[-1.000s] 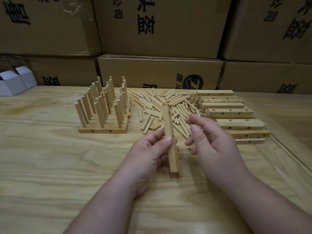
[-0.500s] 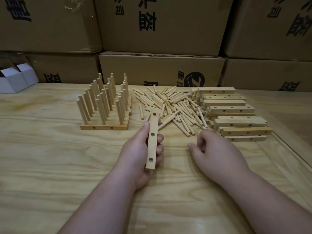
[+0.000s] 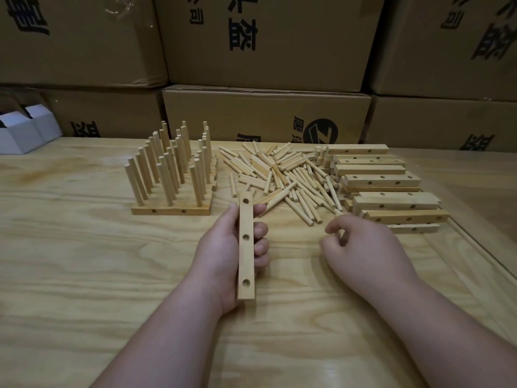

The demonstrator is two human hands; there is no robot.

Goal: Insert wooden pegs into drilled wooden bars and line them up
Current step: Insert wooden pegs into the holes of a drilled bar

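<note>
three-hole bar (image 3: pixel 246 247) held lengthwise; pegs (image 3: pixel 282 177) heaped.

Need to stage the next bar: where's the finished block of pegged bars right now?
In the head view, the finished block of pegged bars stands on the table left of centre, just left of the loose peg pile and beyond the left hand.

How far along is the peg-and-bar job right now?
Done: a block of pegged bars stands lined up at left. In hand: the left hand grips an empty three-hole bar; the right hand curls near the loose pegs, whether it holds one is unclear. Left: the pile of undrilled-side bars at right, no pegs.
</note>
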